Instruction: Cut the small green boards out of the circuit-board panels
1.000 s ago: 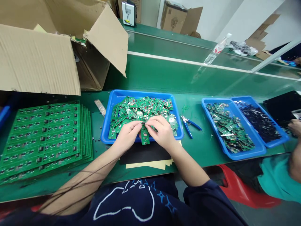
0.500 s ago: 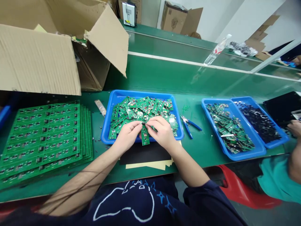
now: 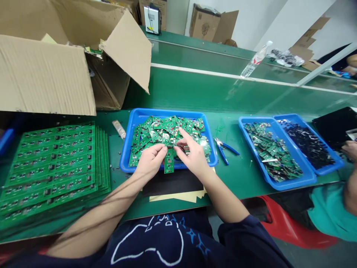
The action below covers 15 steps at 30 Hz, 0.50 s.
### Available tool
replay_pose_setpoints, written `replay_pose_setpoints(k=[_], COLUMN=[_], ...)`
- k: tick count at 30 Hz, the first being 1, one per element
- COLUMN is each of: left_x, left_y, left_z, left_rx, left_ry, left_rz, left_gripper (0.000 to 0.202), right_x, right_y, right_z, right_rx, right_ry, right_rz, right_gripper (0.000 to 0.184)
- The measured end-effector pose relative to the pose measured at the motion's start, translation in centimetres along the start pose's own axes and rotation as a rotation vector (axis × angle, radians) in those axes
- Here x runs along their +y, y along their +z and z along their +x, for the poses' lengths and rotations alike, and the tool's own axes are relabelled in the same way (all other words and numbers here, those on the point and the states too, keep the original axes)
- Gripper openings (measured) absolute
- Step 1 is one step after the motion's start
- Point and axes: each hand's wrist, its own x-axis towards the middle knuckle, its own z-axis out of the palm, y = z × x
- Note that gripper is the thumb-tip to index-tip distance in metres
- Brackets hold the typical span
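My left hand (image 3: 151, 160) is closed, thumb and finger pinching a narrow green circuit board (image 3: 169, 164) that hangs over the front rim of a blue tray. Just right of the board is my right hand (image 3: 193, 154), its index finger stretched out and apart from the thumb. A small dark piece shows between the hands at the board's upper end, too small to name. Beneath both hands, the blue tray (image 3: 124, 150) holds a heap of similar small circuit boards (image 3: 158, 128).
Stacked circuit panels (image 3: 55, 163) lie at left below a large open cardboard box (image 3: 44, 78). Blue-handled cutters (image 3: 223, 152) rest right of the tray. Farther right are a tray of boards (image 3: 267, 182), a tray of black parts (image 3: 331, 169) and a co-worker's hand (image 3: 350, 149). A bottle (image 3: 255, 61) stands behind.
My right index finger has lifted and straightened away from the thumb, where the fingers were pinched at the board. The board in my left hand has shifted slightly left.
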Motion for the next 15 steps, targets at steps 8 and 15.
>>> replay_pose_setpoints(k=[8,15], left_x=[-0.53,-0.22], left_y=[0.41,0.47], left_z=[0.14,-0.02], left_rx=[-0.041,-0.004], left_ry=[0.009,-0.003], left_rz=[-0.095,-0.077], left_gripper=[0.031,0.03], right_x=[0.39,0.14], right_y=[-0.12,0.05], right_z=[0.32,0.23], right_rx=[-0.014,0.001], right_ry=[-0.115,-0.107], right_rz=[0.013,0.017], right_gripper=[0.013,0.014])
